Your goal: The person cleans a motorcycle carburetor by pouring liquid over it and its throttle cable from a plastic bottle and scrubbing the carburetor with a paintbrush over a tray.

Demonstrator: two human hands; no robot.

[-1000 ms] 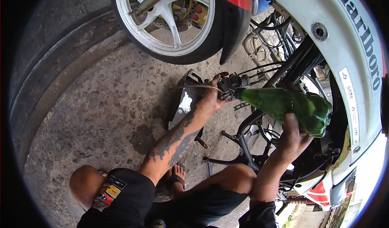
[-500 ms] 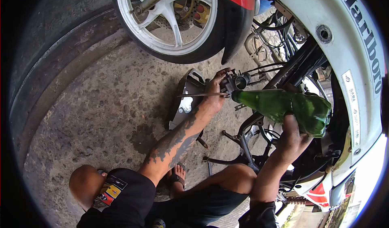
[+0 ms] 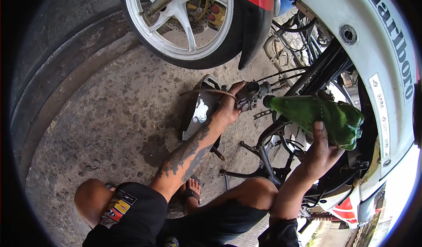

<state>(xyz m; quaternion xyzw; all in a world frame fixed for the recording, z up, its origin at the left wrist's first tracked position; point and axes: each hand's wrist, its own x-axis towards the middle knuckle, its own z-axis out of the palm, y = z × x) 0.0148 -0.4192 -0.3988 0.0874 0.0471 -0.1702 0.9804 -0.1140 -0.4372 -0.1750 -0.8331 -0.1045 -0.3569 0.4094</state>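
Note:
A grimy metal carburetor point(image 3: 249, 98) with a round open bore sits in my left hand point(image 3: 227, 110), whose fingers are wrapped round its left side. A thin brownish hose point(image 3: 204, 91) sticks out leftward past that hand. My right hand point(image 3: 323, 152) grips a green, dented plastic bottle point(image 3: 303, 111) from below, thumb pressed on its side. The bottle lies nearly level, its dark mouth pointing left just beside the carburetor, with a small gap between them. Cables run from the carburetor toward the motorcycle frame.
The motorcycle's white front wheel point(image 3: 193, 23) stands at the top, beside a red and black fender point(image 3: 259, 14). White bodywork point(image 3: 351, 9) curves along the right. A dark pan-like part point(image 3: 195, 121) lies on the rough concrete point(image 3: 110, 110). Frame tubes point(image 3: 266, 154) stand below the bottle.
My left hand has turned the carburetor, so its bore now faces more upward, and the hose has swung up and left. The bottle has shifted slightly right, its mouth now apart from the carburetor.

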